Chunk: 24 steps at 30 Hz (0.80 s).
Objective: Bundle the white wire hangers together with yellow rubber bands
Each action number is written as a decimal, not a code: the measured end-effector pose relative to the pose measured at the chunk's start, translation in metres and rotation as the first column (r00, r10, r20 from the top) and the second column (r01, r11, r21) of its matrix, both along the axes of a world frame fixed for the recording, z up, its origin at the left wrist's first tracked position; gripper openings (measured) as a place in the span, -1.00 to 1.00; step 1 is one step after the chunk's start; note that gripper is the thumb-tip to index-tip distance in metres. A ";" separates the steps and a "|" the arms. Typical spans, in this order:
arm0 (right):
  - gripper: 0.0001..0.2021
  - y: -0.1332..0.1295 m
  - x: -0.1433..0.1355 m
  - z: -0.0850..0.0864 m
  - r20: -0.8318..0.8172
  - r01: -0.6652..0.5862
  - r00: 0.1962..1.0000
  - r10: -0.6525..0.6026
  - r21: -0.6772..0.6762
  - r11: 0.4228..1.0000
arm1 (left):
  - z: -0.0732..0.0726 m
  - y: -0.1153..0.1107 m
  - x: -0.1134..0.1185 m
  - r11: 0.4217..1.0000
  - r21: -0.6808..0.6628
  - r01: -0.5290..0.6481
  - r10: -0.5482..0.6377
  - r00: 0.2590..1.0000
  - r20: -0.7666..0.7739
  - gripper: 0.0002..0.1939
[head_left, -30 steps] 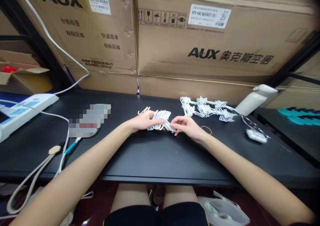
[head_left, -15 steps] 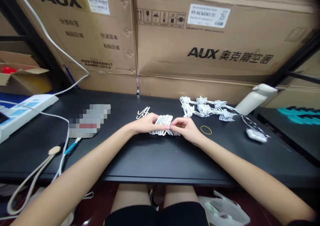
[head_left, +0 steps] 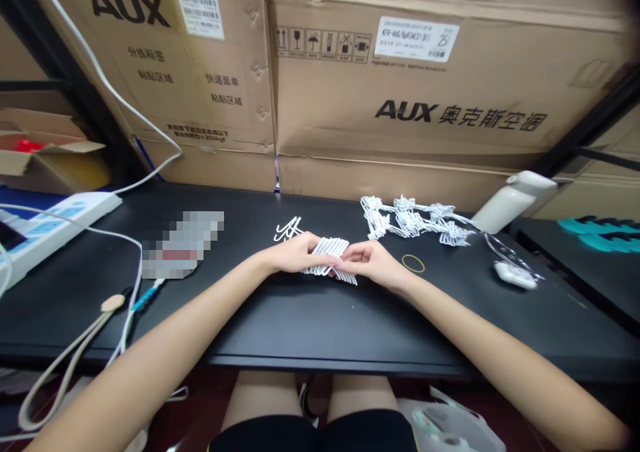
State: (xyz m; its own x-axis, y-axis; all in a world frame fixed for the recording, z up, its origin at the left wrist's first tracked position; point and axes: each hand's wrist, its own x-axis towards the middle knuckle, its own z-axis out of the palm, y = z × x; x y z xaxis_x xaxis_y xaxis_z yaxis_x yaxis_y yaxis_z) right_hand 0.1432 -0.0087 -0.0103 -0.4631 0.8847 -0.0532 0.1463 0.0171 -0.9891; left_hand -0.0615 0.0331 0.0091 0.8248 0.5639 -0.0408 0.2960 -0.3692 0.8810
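Observation:
A row of white wire hooks (head_left: 330, 247) lies nested together between my hands, just above the black table. My left hand (head_left: 299, 252) is closed around the row's left side, its thumb pressed along the front. At the right end, my right hand (head_left: 371, 263) pinches the hooks with thumb and fingertips. Behind my left hand, a few loose white hooks (head_left: 289, 229) rest on the table. Several bundles of similar white hooks (head_left: 410, 222) lie farther back on the right. A yellow rubber band (head_left: 413, 263) sits flat beside my right hand.
Large cardboard boxes (head_left: 400, 145) stand along the table's back edge. On the right are a pale bottle (head_left: 515, 202) and a white earphone case (head_left: 516, 275). To the left lie a power strip (head_left: 65, 222), a blurred-out device (head_left: 180, 249) and a strap (head_left: 65, 359).
The row of hooks has tilted slightly, its lower right ends now pointing more downward. Both hands keep their hold, and the view has shifted a little.

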 end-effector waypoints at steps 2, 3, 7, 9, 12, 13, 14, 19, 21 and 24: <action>-0.66 0.000 0.002 0.001 0.025 -0.054 0.998 0.055 -0.023 0.998 | 0.001 -0.001 0.000 1.000 -0.022 0.011 -0.010 1.000 0.011 -0.60; -0.66 0.000 0.002 0.001 0.026 -0.075 0.997 0.076 -0.036 0.997 | 0.002 -0.002 0.001 0.999 -0.035 0.011 -0.011 1.000 0.015 -0.61; -0.70 -0.001 0.002 0.000 -0.030 -0.080 0.996 0.078 -0.055 0.995 | 0.001 -0.002 0.002 0.998 -0.057 -0.008 0.009 1.000 0.023 -0.62; -0.71 -0.002 0.001 -0.001 -0.045 -0.075 0.996 0.073 -0.038 0.997 | 0.001 -0.001 0.002 0.999 -0.044 -0.006 0.006 1.000 0.010 -0.62; -0.70 -0.003 -0.001 -0.001 -0.045 -0.062 0.997 0.062 -0.012 0.998 | 0.002 -0.001 0.001 1.000 -0.021 0.000 -0.001 1.000 -0.009 -0.61; -0.70 -0.003 -0.001 -0.001 -0.042 -0.055 0.998 0.054 -0.005 0.998 | 0.003 -0.001 0.001 1.000 -0.016 0.000 0.000 1.000 -0.010 -0.61; -0.69 -0.003 -0.001 -0.001 -0.037 -0.046 0.998 0.046 0.002 0.999 | 0.003 -0.001 0.001 1.000 -0.013 0.000 0.000 1.000 -0.013 -0.60; -0.72 -0.001 0.000 0.000 0.002 -0.030 1.000 0.030 0.051 0.998 | 0.000 -0.001 0.001 0.999 0.002 -0.036 0.036 0.998 -0.043 -0.57; -0.73 -0.001 0.000 -0.001 0.007 -0.026 1.000 0.026 0.042 0.999 | -0.001 -0.001 0.001 0.999 -0.011 -0.052 0.052 0.998 -0.033 -0.57; -0.73 0.000 0.000 -0.004 0.010 -0.008 1.000 0.008 0.022 1.000 | -0.002 -0.002 0.002 0.997 -0.036 -0.063 0.063 0.998 -0.010 -0.59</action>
State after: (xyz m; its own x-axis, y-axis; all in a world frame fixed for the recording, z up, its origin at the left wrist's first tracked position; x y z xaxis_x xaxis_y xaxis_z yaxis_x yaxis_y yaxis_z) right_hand 0.1435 -0.0084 -0.0143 -0.4699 0.8819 -0.0384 0.1559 0.0401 -0.9870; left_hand -0.0594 0.0314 0.0075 0.7870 0.6130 -0.0692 0.3253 -0.3171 0.8908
